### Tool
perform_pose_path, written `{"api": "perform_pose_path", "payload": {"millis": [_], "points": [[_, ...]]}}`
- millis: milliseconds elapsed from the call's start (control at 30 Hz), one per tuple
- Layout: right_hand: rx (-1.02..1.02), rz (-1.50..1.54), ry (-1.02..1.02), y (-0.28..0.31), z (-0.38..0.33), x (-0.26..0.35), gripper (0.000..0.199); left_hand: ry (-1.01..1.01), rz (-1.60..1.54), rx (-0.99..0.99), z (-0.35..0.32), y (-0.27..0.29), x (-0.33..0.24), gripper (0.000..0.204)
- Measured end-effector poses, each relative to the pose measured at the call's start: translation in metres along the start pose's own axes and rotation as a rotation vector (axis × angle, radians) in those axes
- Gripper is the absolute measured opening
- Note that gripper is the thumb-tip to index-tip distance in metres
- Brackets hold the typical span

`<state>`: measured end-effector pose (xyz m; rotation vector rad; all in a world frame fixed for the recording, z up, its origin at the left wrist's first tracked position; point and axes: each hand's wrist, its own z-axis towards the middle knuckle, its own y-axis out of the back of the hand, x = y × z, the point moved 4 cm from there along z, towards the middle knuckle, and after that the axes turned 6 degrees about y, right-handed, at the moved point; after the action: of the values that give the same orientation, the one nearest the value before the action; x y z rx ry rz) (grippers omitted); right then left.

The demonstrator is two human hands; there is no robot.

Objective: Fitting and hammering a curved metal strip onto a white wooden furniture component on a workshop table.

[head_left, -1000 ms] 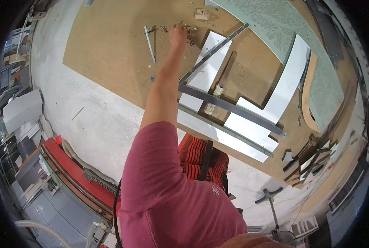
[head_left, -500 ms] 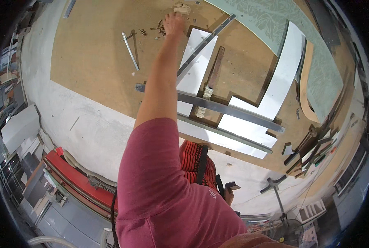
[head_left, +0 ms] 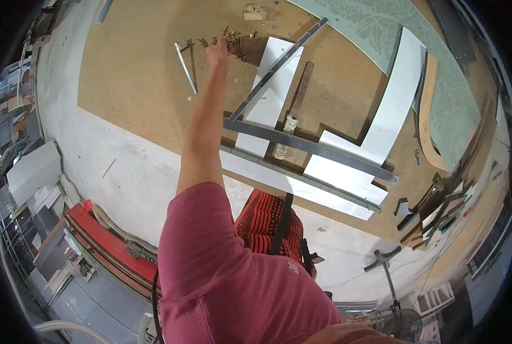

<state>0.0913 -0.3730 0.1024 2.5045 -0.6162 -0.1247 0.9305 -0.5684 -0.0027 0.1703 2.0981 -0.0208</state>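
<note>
My left hand (head_left: 216,50) reaches far across the brown board (head_left: 130,97), its fingers bunched and pointing down. It is at the left edge of a loose pile of small brownish pieces (head_left: 237,48) that look like screws. Whatever lies between the fingertips is too small to make out. To the left of the hand is a thin light metal strip (head_left: 186,67). My right hand (head_left: 314,272) is low by my body, mostly hidden behind the shirt and the red-and-black striped cloth (head_left: 260,221). A small dark and pale object (head_left: 318,260) shows at that hand.
A long dark metal bar (head_left: 325,150) and a drilled strip (head_left: 279,70) lie across white panels (head_left: 267,86). Between the panels sits a wooden-handled tool (head_left: 302,92). A pale green patterned sheet (head_left: 376,34) covers the far right. A small wooden block (head_left: 255,12) rests at the far edge.
My left hand has moved left and nearer to me, from beside the wooden block to the pile's left edge. Less of my right hand shows now.
</note>
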Motion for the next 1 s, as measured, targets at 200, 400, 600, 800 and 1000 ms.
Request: {"api": "perform_pose_path", "payload": {"millis": [200,400,600,800,1000], "points": [[-0.007,0.06,0.003,0.013,-0.016,0.035,0.042,-0.589,0.778,-0.125,-0.04,-0.043,-0.002,0.021],[0.034,0.09,0.182,0.01,-0.019,0.033,0.04,-0.678,0.975,-0.174,-0.038,-0.094,0.003,0.027],[0.095,-0.012,0.101,0.008,-0.022,0.063,0.044,-0.79,1.293,-0.189,0.03,-0.06,-0.033,0.028],[-0.045,0.076,0.222,-0.023,-0.008,0.014,0.026,-0.068,0.242,0.398,-0.074,-0.057,-0.001,0.013],[-0.027,0.139,0.018,-0.035,0.003,0.009,0.044,0.378,0.249,0.909,-0.286,-0.049,0.061,0.014]]}}
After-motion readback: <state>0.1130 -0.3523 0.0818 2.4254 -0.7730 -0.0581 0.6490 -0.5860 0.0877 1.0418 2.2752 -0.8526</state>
